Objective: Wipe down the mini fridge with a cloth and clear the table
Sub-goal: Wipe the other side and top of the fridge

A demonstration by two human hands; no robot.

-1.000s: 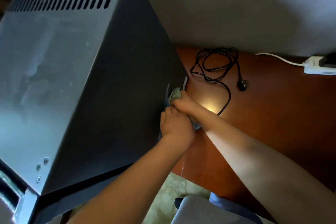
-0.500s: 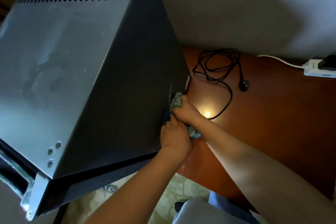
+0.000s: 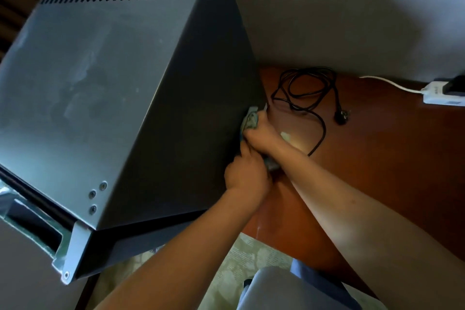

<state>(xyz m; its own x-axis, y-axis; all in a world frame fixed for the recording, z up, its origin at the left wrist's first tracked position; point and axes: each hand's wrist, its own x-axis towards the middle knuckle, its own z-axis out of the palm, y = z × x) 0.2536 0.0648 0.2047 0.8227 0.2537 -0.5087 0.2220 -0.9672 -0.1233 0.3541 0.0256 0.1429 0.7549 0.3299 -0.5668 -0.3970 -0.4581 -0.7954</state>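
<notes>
A dark grey mini fridge (image 3: 105,98) fills the left of the view, its vented top towards me and its right side wall in shadow. It stands on a red-brown wooden table (image 3: 377,158). Low on that side wall, near the table surface, my right hand (image 3: 261,136) grips a bunched blue-green cloth (image 3: 250,121) and presses it to the fridge. My left hand (image 3: 245,173) lies just below the right one, fingers curled on the trailing part of the cloth against the wall.
A coiled black power cord with its plug (image 3: 341,114) lies on the table right of the fridge. A white power strip (image 3: 442,94) with a black adapter sits at the far right by the wall. A chair (image 3: 289,289) and patterned rug (image 3: 241,259) lie below.
Both hands and the cloth stay low on the fridge's right wall, with the right hand shifting slightly along it. The view has drifted, so the fridge sits further right in frame.
</notes>
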